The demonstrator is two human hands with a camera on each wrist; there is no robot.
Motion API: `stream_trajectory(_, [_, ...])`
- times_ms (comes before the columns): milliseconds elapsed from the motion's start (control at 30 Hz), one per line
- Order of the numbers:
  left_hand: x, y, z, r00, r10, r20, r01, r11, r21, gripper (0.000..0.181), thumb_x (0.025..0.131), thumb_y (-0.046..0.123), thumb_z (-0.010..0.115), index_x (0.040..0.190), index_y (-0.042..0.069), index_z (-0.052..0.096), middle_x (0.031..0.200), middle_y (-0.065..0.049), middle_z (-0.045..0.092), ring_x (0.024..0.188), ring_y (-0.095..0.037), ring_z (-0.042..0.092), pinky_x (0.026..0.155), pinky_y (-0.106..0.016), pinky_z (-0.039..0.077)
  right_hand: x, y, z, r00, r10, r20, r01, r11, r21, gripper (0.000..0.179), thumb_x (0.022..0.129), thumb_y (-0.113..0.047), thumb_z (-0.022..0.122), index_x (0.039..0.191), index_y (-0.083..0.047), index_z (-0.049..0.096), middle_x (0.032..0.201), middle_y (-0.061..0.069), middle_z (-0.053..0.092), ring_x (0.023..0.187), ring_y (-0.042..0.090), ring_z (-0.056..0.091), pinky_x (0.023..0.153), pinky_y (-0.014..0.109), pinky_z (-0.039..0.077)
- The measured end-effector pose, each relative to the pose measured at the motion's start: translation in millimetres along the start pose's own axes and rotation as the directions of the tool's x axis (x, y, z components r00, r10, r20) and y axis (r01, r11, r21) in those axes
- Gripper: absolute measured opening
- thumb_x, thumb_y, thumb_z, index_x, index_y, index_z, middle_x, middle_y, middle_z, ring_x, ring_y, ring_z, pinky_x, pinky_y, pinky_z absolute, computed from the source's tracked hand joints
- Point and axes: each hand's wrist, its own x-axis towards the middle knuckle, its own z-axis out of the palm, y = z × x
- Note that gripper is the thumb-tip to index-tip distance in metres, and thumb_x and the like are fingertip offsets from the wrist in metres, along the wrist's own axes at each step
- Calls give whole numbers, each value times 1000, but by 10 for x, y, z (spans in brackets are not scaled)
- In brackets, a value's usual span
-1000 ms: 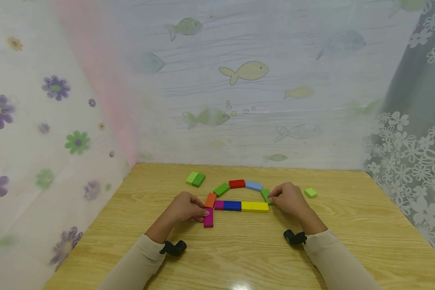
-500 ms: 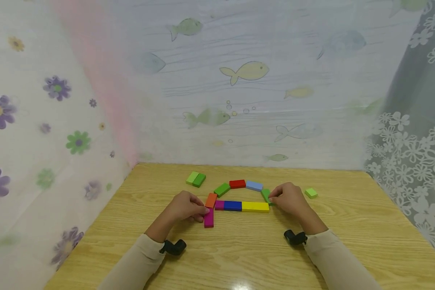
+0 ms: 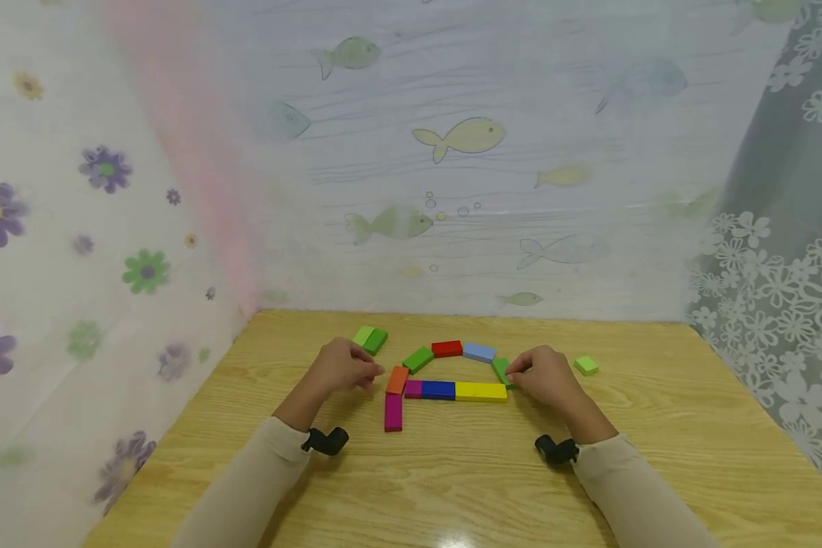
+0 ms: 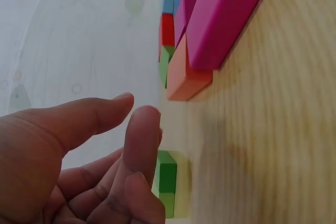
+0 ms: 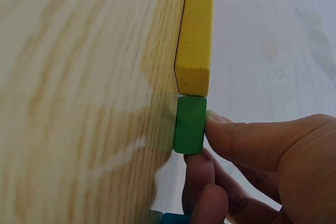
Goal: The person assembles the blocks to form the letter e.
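My left hand (image 3: 342, 367) hovers left of the orange block (image 3: 397, 380), its thumb and fingers loosely bent with nothing between them. Below the orange block lies a magenta block (image 3: 393, 412), end to end with it. My right hand (image 3: 543, 374) pinches a green block (image 5: 190, 124) at the right end of an arch of blocks; the yellow block (image 5: 195, 40) stands right at it. The arch goes on through a light blue block (image 3: 479, 352), a red block (image 3: 447, 348) and another green block (image 3: 418, 360).
Inside the arch a short magenta block (image 3: 413, 389), a dark blue block (image 3: 438, 390) and the yellow one form a row. Two green blocks (image 3: 375, 342) lie at the back left, a light green block (image 3: 586, 365) at the right. A blue piece (image 5: 176, 218) shows beneath the right fingers.
My left hand has let go of the magenta block and moved up and left, toward the pair of green blocks. The right hand has stayed on its green block.
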Motion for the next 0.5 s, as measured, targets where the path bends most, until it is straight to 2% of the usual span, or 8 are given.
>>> stream_trajectory(267, [243,-45,-37,992,61,-108,-47,991,127,40,90,33,82,116,4,74,98,-8,75,74,-17,72,72,-38,59,-39,-14,-8,1000,-6,5,6,1000,-11,8,94,-14,75,96,-11,82,99,6,76,92,24,68,75,39,57])
stream_trajectory(367, [319,-43,-24,984,100,-146,-72,979,190,45,90,33,82,122,3,74,107,-11,74,85,-22,71,77,-41,59,-38,-18,-6,1000,-6,1,6,1000,-12,8,94,-14,75,96,-11,82,99,6,76,92,24,68,75,39,57])
stream_trajectory(500, [401,-30,8,974,125,-187,-78,967,242,53,91,32,81,133,2,69,124,-16,71,111,-31,67,90,-48,58,-27,-22,-5,1000,-20,-6,20,1000,-16,7,94,-15,75,95,-12,82,99,5,76,93,24,68,77,39,57])
